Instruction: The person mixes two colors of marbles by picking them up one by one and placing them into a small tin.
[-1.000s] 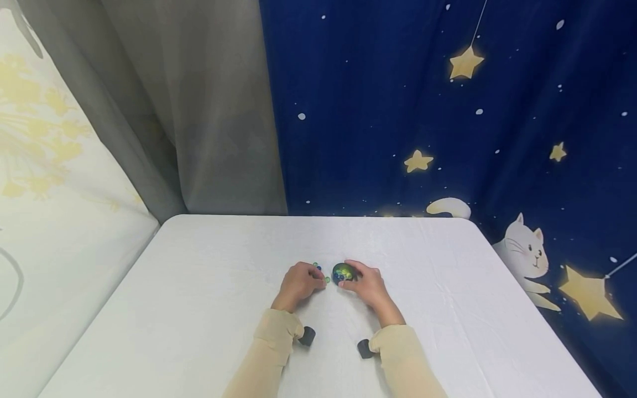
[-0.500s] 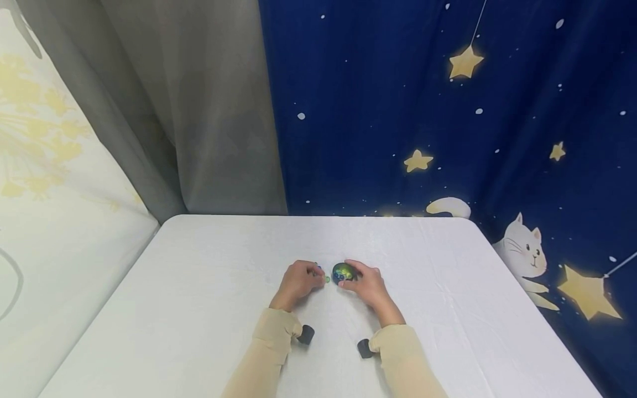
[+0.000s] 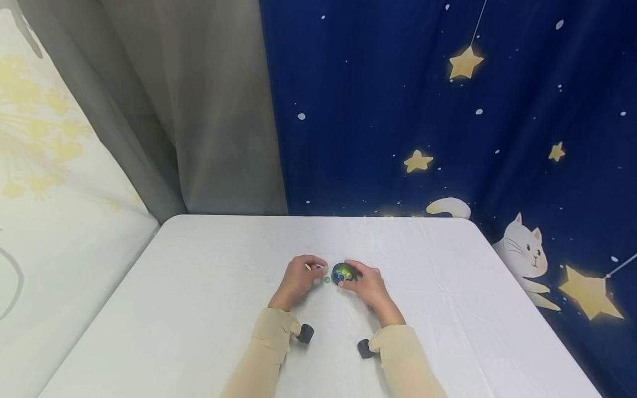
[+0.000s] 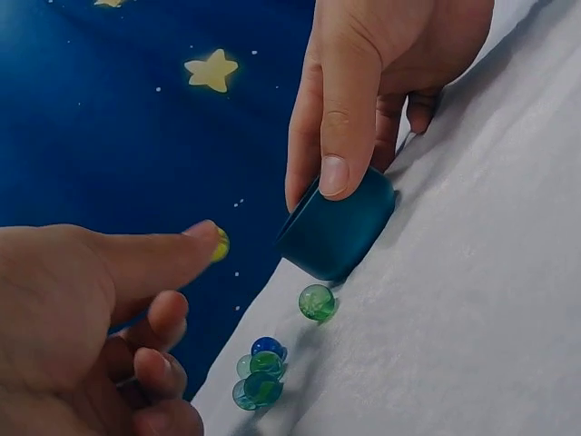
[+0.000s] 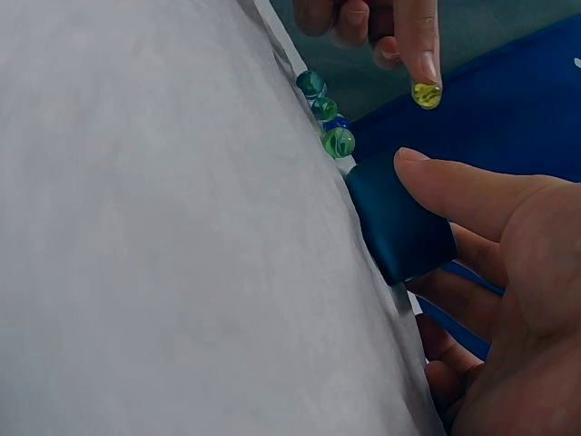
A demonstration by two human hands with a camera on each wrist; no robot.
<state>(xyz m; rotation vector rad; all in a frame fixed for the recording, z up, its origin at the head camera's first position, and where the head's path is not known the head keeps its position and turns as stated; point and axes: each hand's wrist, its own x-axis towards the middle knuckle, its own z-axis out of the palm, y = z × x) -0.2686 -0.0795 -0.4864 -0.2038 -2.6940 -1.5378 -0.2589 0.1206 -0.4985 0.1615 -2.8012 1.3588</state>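
Observation:
Between thumb and fingertip, my left hand [image 3: 297,278] pinches a yellow marble [image 4: 221,245], raised above the table and close to the cup's mouth. My right hand [image 3: 369,283] grips a small teal cup [image 4: 347,229] from its side, thumb on the near wall. The cup's base edge is at the white cloth, and green and blue marbles [image 3: 343,272] show inside it in the head view. A lone green marble [image 4: 316,302] lies just in front of the cup. Near the left hand, several more green, teal and blue marbles [image 4: 264,365] cluster together.
A white cloth covers the table [image 3: 199,309], whose far edge meets a grey curtain [image 3: 224,110] and a blue star-print curtain [image 3: 358,110]. A black wrist device [image 3: 306,334] sits at the left cuff, another black device [image 3: 365,348] at the right.
My left hand has moved slightly away from the body and lifted off the loose marbles, with the yellow marble in its fingertips. The right hand and cup have stayed still.

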